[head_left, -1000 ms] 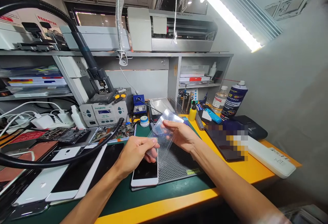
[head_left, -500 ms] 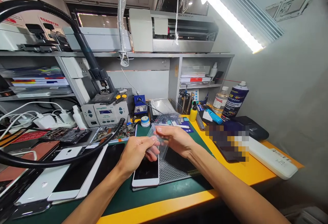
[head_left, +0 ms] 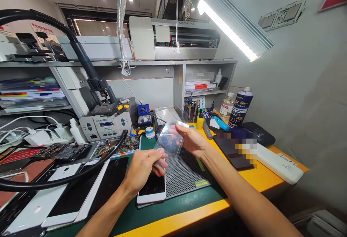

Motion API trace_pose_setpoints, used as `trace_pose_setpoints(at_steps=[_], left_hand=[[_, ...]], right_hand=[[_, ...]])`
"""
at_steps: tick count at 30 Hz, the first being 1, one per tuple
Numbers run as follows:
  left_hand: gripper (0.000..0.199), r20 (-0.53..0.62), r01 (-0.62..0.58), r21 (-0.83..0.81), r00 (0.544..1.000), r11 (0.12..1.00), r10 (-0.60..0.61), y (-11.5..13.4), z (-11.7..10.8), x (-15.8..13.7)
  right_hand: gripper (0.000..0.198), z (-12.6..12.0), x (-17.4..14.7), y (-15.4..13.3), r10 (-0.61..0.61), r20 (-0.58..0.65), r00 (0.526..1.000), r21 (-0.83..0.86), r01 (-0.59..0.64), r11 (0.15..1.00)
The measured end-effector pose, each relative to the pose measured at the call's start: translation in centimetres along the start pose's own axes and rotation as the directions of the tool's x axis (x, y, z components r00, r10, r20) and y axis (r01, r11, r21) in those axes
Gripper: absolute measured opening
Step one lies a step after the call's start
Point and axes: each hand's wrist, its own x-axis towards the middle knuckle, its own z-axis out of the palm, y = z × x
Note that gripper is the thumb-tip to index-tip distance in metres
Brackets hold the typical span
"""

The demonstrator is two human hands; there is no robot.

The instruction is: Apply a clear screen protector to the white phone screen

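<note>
A clear plastic film (head_left: 169, 138) is held up at a tilt between my two hands, light glinting off its surface. My left hand (head_left: 146, 164) pinches its lower left corner between thumb and curled fingers. At the upper right edge, my right hand (head_left: 193, 140) grips it, thumb on top and fingertips showing through the sheet. Below my left hand lies a white-framed phone (head_left: 152, 190) with a dark screen, partly covered by the hand. A grey perforated pad (head_left: 185, 174) is under the film, just right of the phone.
Several phones and a tablet-like white device (head_left: 65, 202) lie at the left, crossed by a black hose (head_left: 81, 179). Behind stand a grey soldering station (head_left: 108, 123) and a blue-lidded tub (head_left: 149, 132). A spray can (head_left: 241, 106), yellow bottle (head_left: 200, 122) and dark phone (head_left: 230, 153) are at the right.
My hands have moved apart, the right one up and to the right, spreading more of the film into view. The camera view has shifted slightly to the right.
</note>
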Motion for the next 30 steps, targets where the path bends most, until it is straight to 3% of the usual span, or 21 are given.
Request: trace_pose_setpoints(at_steps=[5,11,13,17,19,23,30], left_hand=[[0.049,0.006,0.028,-0.012,1.0,1.0,-0.028,-0.3,-0.1,0.0],[0.048,-0.053,0.004,-0.064,0.999,0.998,-0.007,0.0,-0.2,0.0],[0.047,-0.071,-0.028,-0.078,0.997,0.997,0.022,-0.1,-0.2,0.0],[0.047,-0.092,-0.111,-0.047,0.99,0.993,0.106,-0.4,0.1,-0.1],[0.047,-0.1,-0.136,-0.036,0.986,0.99,0.131,-0.4,0.1,0.0],[0.046,-0.112,-0.116,-0.08,0.988,0.99,0.107,-0.1,0.1,-0.1],[0.045,-0.075,-0.081,-0.07,0.994,0.994,0.076,0.0,-0.1,-0.4]], right_hand=[[0.022,0.0,0.1,0.1,-0.093,0.018,0.996,-0.039,0.094,0.995],[0.049,0.2,-0.6,-0.6,-0.088,0.166,0.982,0.048,0.081,0.996],[0.045,0.5,-1.0,-0.3,-0.122,0.19,0.974,0.001,0.125,0.992],[0.062,1.3,-1.7,1.1,-0.124,0.272,0.954,-0.133,0.165,0.977],[0.055,1.6,-1.7,1.6,-0.102,0.298,0.949,-0.172,0.159,0.972],[0.031,1.4,-1.3,1.5,-0.088,0.199,0.976,-0.221,0.132,0.966],[0.024,-0.3,-0.1,-0.6,-0.149,-0.051,0.987,-0.119,0.143,0.983]])
